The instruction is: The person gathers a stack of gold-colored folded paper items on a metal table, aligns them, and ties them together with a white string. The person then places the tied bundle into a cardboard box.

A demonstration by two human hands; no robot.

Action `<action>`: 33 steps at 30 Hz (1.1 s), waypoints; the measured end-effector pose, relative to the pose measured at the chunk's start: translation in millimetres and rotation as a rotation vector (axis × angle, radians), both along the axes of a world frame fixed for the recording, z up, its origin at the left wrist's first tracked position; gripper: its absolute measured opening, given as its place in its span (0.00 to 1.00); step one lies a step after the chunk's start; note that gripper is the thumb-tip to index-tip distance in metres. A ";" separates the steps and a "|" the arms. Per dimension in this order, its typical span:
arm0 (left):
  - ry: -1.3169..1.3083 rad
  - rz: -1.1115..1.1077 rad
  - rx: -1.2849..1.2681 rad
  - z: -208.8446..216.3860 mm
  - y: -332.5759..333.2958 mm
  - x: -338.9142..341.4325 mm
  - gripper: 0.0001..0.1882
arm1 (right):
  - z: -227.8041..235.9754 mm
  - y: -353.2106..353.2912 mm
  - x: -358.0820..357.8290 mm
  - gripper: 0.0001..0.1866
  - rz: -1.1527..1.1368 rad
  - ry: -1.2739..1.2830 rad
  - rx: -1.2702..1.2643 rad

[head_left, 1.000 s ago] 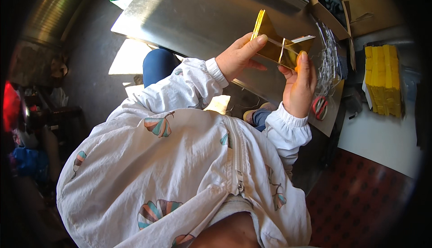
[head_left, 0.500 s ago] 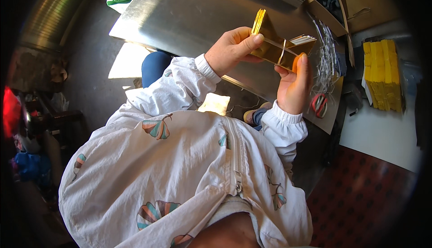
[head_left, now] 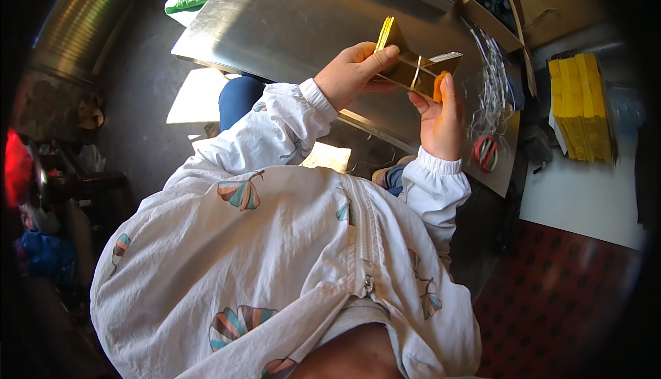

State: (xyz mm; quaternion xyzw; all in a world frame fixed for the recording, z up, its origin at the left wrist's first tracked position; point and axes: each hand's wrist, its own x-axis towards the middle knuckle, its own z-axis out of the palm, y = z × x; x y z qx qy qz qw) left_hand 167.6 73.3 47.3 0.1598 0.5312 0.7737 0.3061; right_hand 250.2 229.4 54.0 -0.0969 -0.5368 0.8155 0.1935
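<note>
Both hands hold a gold card (head_left: 413, 69) above the metal table (head_left: 289, 28). Left hand (head_left: 354, 75) pinches its left end, thumb on top; right hand (head_left: 441, 114) grips the right end, thumb pressed on the face. Card's long axis runs left-right between them, folded flap up at left. Yellow stack (head_left: 578, 103) lies well right.

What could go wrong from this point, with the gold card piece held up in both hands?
The gold card piece is held above the metal table only by fingertips of the left hand and right hand; it might slip or crease. Its loose flaps could bend the wrong way. The clear plastic bags lie close to the right hand and may be brushed.
</note>
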 end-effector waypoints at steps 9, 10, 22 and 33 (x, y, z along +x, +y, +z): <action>0.094 -0.092 0.023 -2.1 -3.3 24.7 0.25 | 1.4 10.8 28.3 0.16 0.025 -0.029 0.014; 0.096 -0.103 0.052 -2.1 -4.2 27.7 0.24 | 0.5 9.5 31.9 0.16 0.003 -0.026 0.016; 0.268 0.207 0.142 -25.6 31.3 74.4 0.41 | -10.9 -3.3 49.9 0.20 -0.178 0.026 -0.020; 0.423 0.254 -0.120 -29.7 38.9 45.3 0.45 | -11.9 25.2 47.3 0.16 -0.112 -0.011 -0.252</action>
